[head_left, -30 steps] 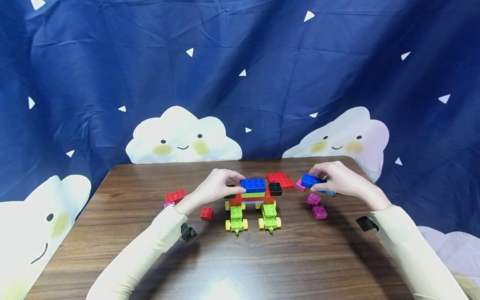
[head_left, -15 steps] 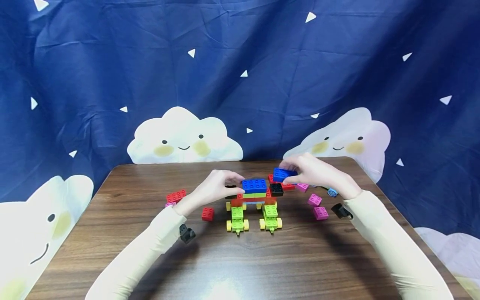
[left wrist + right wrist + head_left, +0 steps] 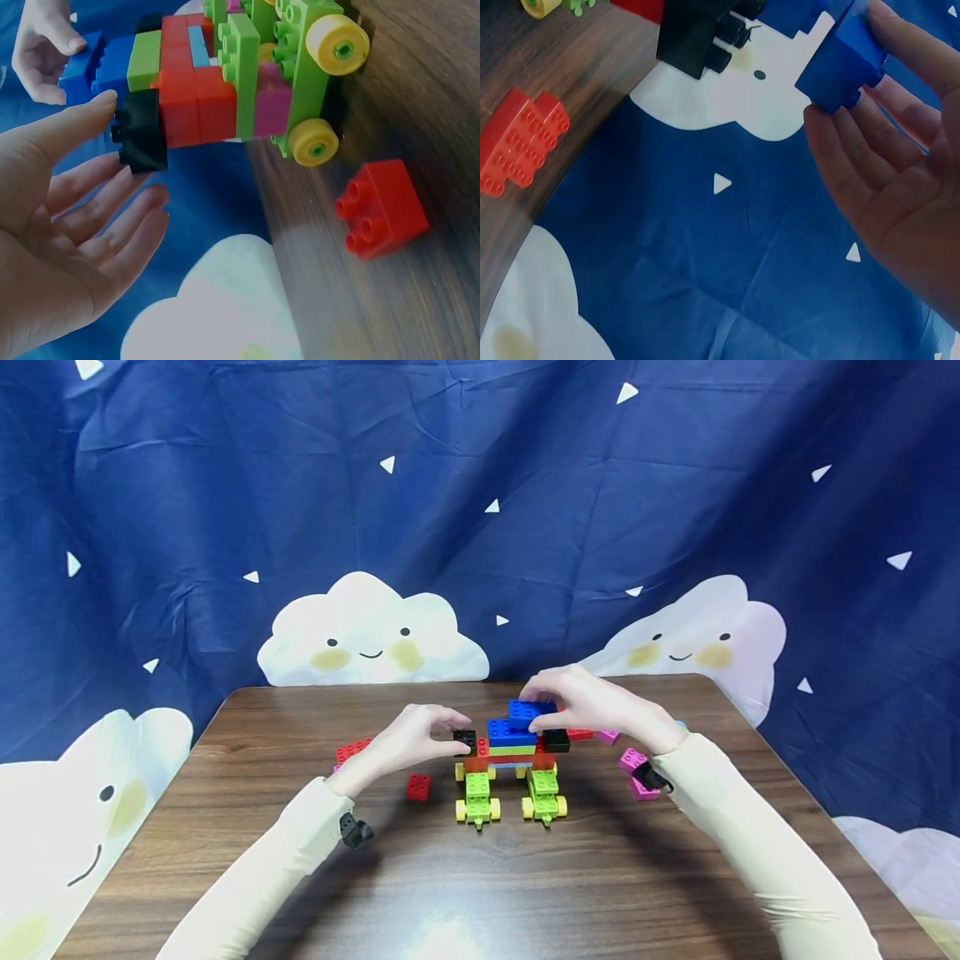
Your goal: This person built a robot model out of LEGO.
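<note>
In the head view a toy of stacked blocks stands on the table, with green wheeled bases [image 3: 477, 789] and a blue eight-stud brick [image 3: 498, 732] on top. My right hand [image 3: 592, 700] pinches a second blue brick [image 3: 525, 713] between thumb and fingers. That brick is slightly tilted over the right half of the top one; the right wrist view shows a gap between them. My left hand [image 3: 414, 733] is at the black brick [image 3: 142, 131] on the toy's left end, thumb and loosely bent fingers around it. Whether they touch it I cannot tell.
A loose red brick [image 3: 418, 787] lies left of the toy. Red bricks [image 3: 352, 750] lie beyond the left wrist. More red bricks [image 3: 523, 142] lie behind the toy. Magenta bricks [image 3: 633, 760] lie to the right, partly under the right wrist. A blue cloth [image 3: 525, 527] hangs behind the table.
My right hand has carried the blue brick leftward from the right side to above the toy. My left hand has shifted a little left, from the top blue brick to the black brick.
</note>
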`<state>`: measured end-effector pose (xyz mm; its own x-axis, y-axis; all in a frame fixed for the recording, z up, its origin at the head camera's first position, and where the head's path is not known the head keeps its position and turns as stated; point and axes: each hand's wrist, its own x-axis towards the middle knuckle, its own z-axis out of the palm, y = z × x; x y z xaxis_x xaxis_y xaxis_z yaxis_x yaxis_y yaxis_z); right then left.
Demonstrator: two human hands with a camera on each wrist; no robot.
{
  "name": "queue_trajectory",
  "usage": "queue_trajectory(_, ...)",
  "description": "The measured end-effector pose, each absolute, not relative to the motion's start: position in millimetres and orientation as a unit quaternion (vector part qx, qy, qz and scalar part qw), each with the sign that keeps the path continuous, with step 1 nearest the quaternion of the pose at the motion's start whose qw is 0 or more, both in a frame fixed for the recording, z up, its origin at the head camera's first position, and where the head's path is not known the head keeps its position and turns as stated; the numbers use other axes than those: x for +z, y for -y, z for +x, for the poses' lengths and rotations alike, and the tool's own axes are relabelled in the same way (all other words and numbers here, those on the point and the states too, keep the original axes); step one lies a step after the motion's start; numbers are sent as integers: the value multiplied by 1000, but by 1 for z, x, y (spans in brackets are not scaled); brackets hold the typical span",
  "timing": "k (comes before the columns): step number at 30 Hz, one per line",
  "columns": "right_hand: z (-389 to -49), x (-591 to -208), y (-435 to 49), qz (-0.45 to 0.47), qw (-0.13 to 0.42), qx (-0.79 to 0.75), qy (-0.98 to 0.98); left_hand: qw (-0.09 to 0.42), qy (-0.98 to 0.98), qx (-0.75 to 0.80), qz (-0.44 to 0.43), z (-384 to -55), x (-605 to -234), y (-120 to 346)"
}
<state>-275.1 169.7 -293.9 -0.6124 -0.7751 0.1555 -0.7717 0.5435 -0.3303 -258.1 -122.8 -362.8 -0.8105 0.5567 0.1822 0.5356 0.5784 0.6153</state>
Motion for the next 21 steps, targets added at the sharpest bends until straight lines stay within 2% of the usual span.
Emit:
queue_trajectory(10, -273, -296, -150, -464, 11, -174, -868, 30, -891, 345, 294, -255, -365, 132)
queue_trajectory(21, -273, -300, -144, -456, 21, -167, -874, 18, -891, 343, 297, -255, -367, 131)
